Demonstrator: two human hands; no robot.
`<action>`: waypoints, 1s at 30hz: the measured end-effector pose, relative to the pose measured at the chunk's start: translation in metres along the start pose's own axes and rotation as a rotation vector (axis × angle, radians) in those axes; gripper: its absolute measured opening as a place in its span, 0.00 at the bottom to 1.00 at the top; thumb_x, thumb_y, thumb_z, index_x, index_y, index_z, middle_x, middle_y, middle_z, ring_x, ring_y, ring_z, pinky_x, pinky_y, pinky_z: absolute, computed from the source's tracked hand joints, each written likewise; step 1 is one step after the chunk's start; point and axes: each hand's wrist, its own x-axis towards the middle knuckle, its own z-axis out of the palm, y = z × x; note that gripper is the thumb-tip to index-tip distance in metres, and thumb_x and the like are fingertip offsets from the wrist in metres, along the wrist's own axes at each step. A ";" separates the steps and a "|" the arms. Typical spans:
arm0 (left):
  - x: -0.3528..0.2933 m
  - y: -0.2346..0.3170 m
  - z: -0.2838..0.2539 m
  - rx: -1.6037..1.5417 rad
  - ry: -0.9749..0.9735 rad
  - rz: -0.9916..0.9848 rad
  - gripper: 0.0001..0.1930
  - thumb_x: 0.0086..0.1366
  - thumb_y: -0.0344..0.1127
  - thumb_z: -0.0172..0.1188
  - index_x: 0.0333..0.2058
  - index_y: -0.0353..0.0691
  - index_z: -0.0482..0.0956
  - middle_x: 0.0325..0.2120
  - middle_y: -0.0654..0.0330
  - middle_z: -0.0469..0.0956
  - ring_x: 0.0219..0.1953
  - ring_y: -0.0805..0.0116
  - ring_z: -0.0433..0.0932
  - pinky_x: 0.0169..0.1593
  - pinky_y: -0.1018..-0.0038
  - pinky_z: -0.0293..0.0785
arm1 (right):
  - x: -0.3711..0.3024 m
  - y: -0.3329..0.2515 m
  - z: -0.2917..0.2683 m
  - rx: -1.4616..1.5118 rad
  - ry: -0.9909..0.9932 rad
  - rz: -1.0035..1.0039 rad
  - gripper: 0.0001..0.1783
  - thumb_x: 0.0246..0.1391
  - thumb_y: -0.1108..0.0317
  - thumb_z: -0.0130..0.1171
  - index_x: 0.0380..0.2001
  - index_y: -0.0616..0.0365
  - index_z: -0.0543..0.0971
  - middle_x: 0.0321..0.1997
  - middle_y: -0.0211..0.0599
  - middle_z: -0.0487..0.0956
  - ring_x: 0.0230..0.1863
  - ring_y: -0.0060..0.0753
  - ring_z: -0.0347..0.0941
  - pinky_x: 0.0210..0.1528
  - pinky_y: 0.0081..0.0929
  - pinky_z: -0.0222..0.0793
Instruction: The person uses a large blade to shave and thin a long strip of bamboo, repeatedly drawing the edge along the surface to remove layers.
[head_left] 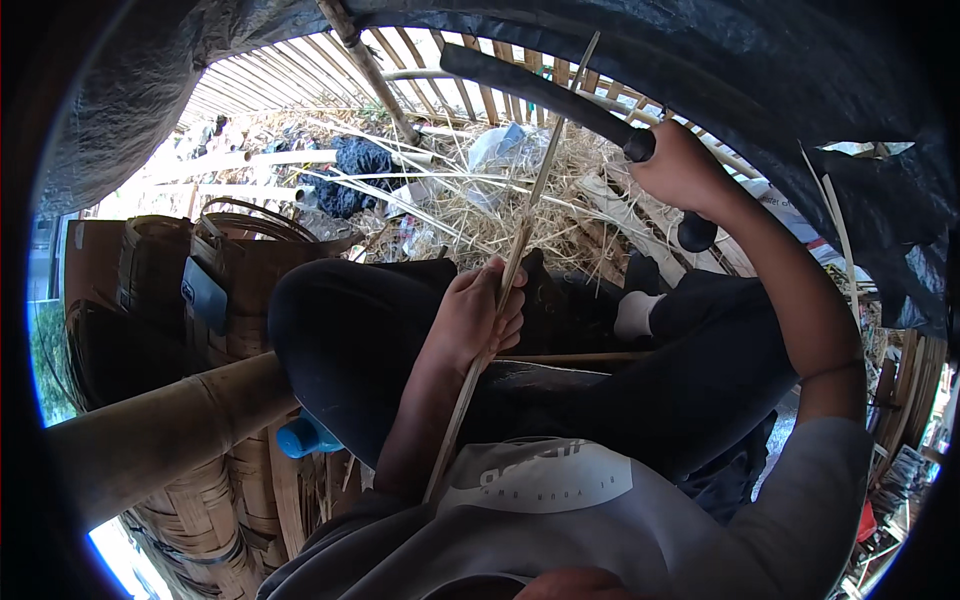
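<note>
My left hand [484, 312] is closed round a long, thin bamboo strip [531, 215], held in front of my crossed legs. The strip slants from beside my left forearm up past the far blade. In my right hand [682, 172] is the dark handle of a machete [540, 92], raised at the upper right. Its broad dark blade points to the left and crosses the strip near the strip's upper end; whether the two touch I cannot tell. The handle's rounded butt shows below my right wrist. My fingers hide the middle of the grip.
A thick bamboo pole [165, 430] juts in from the left beside my knee, near woven bamboo baskets [200, 510] and a blue bottle cap [297, 437]. Straw and shavings [500, 220] litter the ground ahead, before a slatted bamboo fence [270, 75]. Dark plastic sheeting [800, 70] hangs overhead.
</note>
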 end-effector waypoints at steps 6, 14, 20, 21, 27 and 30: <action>-0.002 -0.004 0.003 0.006 0.009 -0.043 0.19 0.77 0.47 0.38 0.32 0.42 0.70 0.08 0.70 0.55 0.06 0.80 0.51 0.10 0.81 0.49 | -0.058 -0.020 0.049 -0.074 -0.172 -0.258 0.13 0.43 0.70 0.61 0.26 0.74 0.77 0.24 0.60 0.79 0.30 0.51 0.82 0.34 0.40 0.75; 0.000 -0.004 -0.001 0.044 0.040 -0.038 0.20 0.77 0.48 0.37 0.32 0.43 0.69 0.08 0.70 0.55 0.06 0.80 0.51 0.10 0.81 0.49 | -0.044 -0.039 0.030 0.033 -0.557 -0.005 0.12 0.46 0.71 0.58 0.27 0.74 0.73 0.17 0.42 0.76 0.15 0.31 0.73 0.16 0.31 0.66; 0.009 -0.009 -0.003 0.057 0.047 -0.051 0.19 0.78 0.46 0.36 0.32 0.43 0.69 0.09 0.71 0.56 0.08 0.81 0.52 0.12 0.80 0.50 | -0.018 -0.014 0.053 0.212 -0.711 0.108 0.19 0.48 0.74 0.61 0.38 0.76 0.67 0.15 0.36 0.71 0.12 0.25 0.68 0.13 0.27 0.62; 0.010 -0.010 -0.005 0.059 0.046 -0.043 0.19 0.78 0.46 0.36 0.32 0.43 0.69 0.09 0.71 0.56 0.08 0.81 0.52 0.12 0.80 0.50 | -0.015 -0.011 0.055 0.245 -0.744 0.121 0.19 0.48 0.74 0.61 0.39 0.76 0.66 0.15 0.35 0.70 0.12 0.25 0.68 0.12 0.27 0.62; 0.016 -0.012 -0.007 0.075 0.025 -0.015 0.19 0.78 0.46 0.36 0.33 0.42 0.69 0.10 0.70 0.56 0.09 0.81 0.52 0.14 0.80 0.49 | -0.003 -0.005 0.052 0.073 -0.685 -0.028 0.13 0.49 0.70 0.62 0.29 0.71 0.72 0.15 0.35 0.72 0.13 0.26 0.70 0.15 0.26 0.64; 0.016 -0.011 -0.004 0.083 0.014 0.010 0.19 0.78 0.46 0.36 0.33 0.41 0.70 0.10 0.70 0.56 0.10 0.81 0.53 0.14 0.80 0.49 | 0.001 0.003 0.052 0.001 -0.566 -0.190 0.11 0.49 0.69 0.62 0.23 0.67 0.75 0.16 0.36 0.75 0.16 0.27 0.73 0.18 0.28 0.67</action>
